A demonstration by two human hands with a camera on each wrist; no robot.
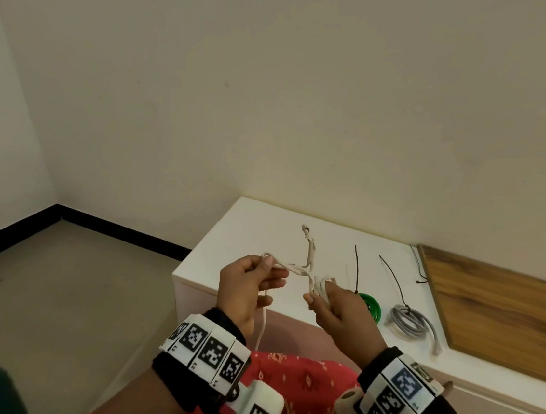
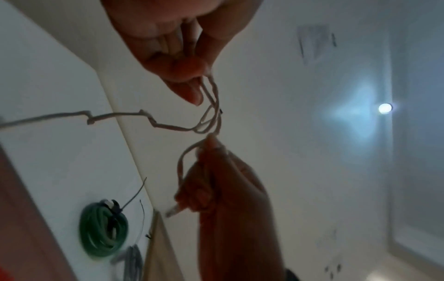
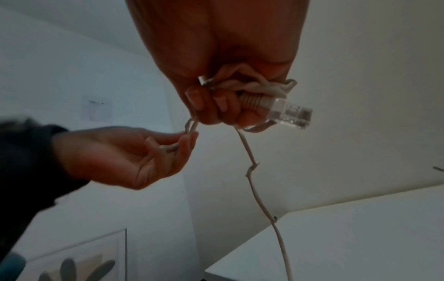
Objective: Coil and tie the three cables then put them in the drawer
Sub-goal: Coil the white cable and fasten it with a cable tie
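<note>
The left hand [image 1: 249, 285] pinches a loop of the white cable [image 1: 295, 270] between thumb and fingertips, held up in front of the cabinet [image 1: 225, 252]. The right hand [image 1: 338, 311] grips a small bundle of the same cable's coils, fingers curled round them; its clear plug [image 3: 291, 112] sticks out past the fingers. One kinked strand runs away toward the cabinet top, another hangs down past the left wrist. On the cabinet lie a coiled green cable [image 1: 371, 306] and a coiled grey cable [image 1: 410, 321], each with a black tie [image 1: 356, 267] round it. The wristbands [image 1: 211, 349] carry square black-and-white codes; their small lettering is too blurred to read.
</note>
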